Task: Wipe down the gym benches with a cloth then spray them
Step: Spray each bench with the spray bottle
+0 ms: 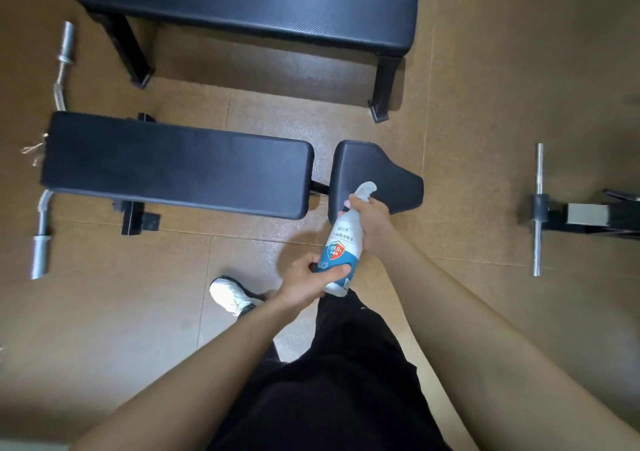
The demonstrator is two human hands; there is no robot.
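Both hands hold the white spray bottle [341,248] over the floor, just near of the adjustable bench's small seat pad [370,176]. The left hand [306,282] is wrapped round the bottle's base, while the right hand [369,220] is closed about its neck just below the nozzle — which points far, toward the pad. The long black pad [176,164] lies to the left; a second flat bench [249,0] stands farther off.

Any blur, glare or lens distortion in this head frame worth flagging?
Head view: wide-angle bowing curves the far bench and floor seams; soft sheen on its pad; right-edge equipment smeared; spray bottle label stays readable in part; soft shadows under benches.
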